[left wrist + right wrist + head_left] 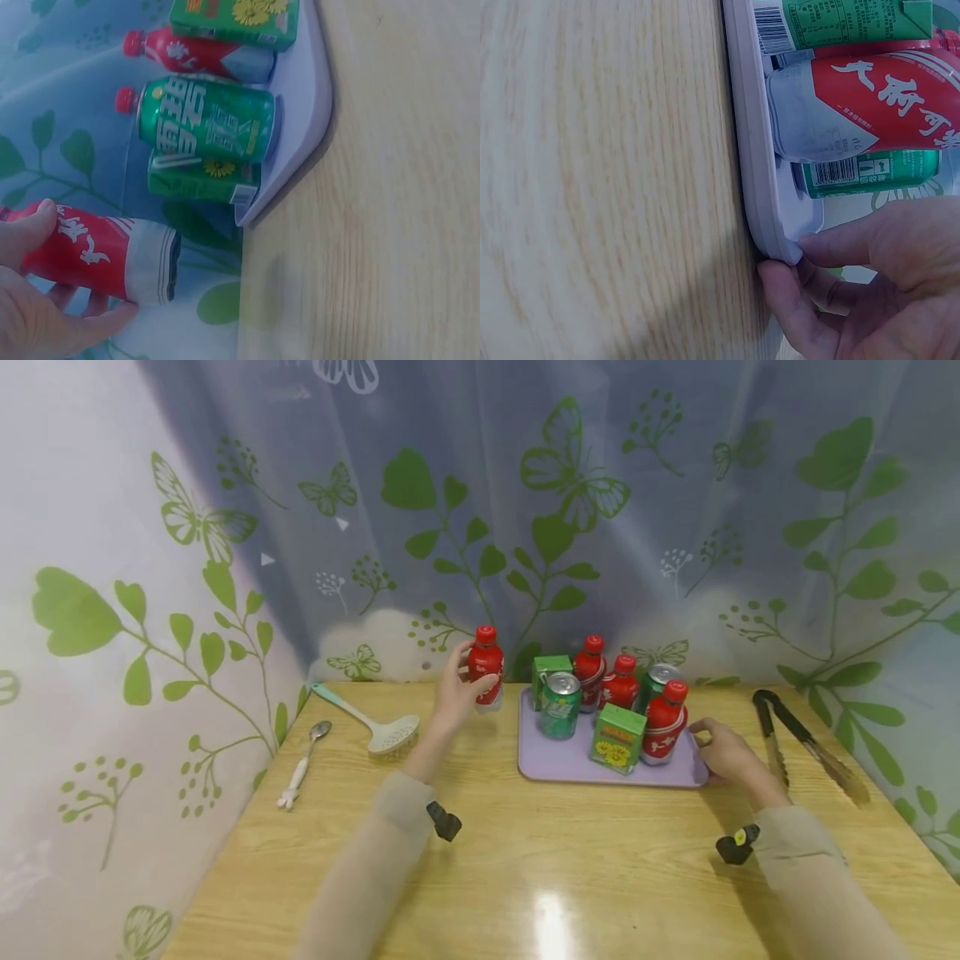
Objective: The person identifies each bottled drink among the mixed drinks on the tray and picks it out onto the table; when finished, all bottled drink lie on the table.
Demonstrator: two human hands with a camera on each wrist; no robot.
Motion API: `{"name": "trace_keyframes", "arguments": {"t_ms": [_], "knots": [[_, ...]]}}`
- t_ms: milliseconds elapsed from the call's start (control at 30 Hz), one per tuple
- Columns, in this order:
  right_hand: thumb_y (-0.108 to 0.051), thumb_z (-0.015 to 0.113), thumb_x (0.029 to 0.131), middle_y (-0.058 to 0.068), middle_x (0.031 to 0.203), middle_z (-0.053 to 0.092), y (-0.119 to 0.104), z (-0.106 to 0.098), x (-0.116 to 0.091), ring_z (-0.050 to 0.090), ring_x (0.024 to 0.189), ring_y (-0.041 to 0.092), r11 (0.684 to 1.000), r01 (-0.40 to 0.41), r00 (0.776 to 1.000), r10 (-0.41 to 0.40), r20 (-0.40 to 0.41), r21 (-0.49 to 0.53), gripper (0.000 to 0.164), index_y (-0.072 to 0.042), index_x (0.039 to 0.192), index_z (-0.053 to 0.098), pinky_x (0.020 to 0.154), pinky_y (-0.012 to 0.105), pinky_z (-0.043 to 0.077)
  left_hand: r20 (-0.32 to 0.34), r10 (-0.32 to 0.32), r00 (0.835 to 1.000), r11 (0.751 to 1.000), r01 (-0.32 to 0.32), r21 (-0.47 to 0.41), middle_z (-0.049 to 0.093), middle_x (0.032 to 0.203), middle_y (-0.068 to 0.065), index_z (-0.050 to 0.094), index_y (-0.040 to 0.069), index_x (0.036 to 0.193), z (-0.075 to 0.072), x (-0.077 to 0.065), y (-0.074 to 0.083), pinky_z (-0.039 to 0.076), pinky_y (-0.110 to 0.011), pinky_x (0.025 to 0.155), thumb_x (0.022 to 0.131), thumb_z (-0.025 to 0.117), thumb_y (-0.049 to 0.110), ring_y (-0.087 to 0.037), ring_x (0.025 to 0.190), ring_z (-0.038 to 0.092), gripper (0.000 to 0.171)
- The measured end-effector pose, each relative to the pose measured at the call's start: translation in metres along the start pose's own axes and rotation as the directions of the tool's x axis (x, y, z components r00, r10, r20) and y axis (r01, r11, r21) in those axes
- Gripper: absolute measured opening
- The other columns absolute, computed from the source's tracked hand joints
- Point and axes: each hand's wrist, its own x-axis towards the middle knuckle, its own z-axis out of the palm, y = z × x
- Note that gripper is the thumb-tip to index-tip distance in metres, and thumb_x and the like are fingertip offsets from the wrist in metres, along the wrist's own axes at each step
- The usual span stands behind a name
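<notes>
My left hand (452,695) grips a red cola bottle (486,667) with a white base, upright to the left of the lilac tray (542,763). The left wrist view shows thumb and fingers round the upper part of that bottle (90,251). At the tray's right front corner, my right hand (726,752) pinches the rim between thumb and fingers. Three more red bottles (663,727) stand on the tray, with two green soda cans (560,708) and two green drink cartons (618,742). The can at the back right is partly hidden by bottles.
Left on the wooden table (555,860) lie a white-handled spoon (302,768) and a skimmer (390,737) with a pale green handle. Black-handled tongs (813,747) lie right of my right hand. A patterned curtain (480,510) hangs behind the table.
</notes>
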Motion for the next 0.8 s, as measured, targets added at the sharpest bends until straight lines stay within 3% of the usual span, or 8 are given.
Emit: {"name": "trace_keyframes", "arguments": {"t_ms": [333,600,800], "knots": [[0.006,0.044,0.094,0.043,0.135,0.046,0.002,0.002,0.003,0.062,0.099,0.037,1.000,-0.007,1.000,0.007,-0.008,-0.001,0.057,0.010,0.151,0.035,0.061,0.034,0.061,-0.085,-0.047,0.995,0.996,0.041,-0.078,0.056,0.145,-0.028,0.044,0.011,0.156,-0.008,0.021,-0.014,0.052,-0.061,0.109,0.094,0.072,-0.005,-0.049,0.127,0.061,0.070],[0.005,0.044,0.095,0.043,0.138,0.045,0.002,0.006,0.003,0.062,0.104,0.040,1.000,-0.007,1.000,0.007,-0.008,-0.009,0.058,0.010,0.152,0.034,0.063,0.033,0.060,-0.149,-0.068,0.987,0.998,0.066,-0.016,0.058,0.143,-0.027,0.043,0.014,0.155,-0.024,0.033,-0.024,0.051,-0.062,0.110,0.095,0.071,-0.005,-0.046,0.132,0.059,0.068],[0.005,0.044,0.096,0.042,0.136,0.046,0.002,0.003,0.001,0.061,0.104,0.040,1.000,-0.015,1.000,0.015,-0.009,-0.009,0.057,0.010,0.151,0.034,0.063,0.033,0.059,-0.197,-0.095,0.976,0.995,0.099,0.014,0.058,0.142,-0.025,0.042,0.015,0.154,-0.025,0.038,-0.028,0.048,-0.061,0.114,0.095,0.071,-0.004,-0.042,0.137,0.056,0.068]]}}
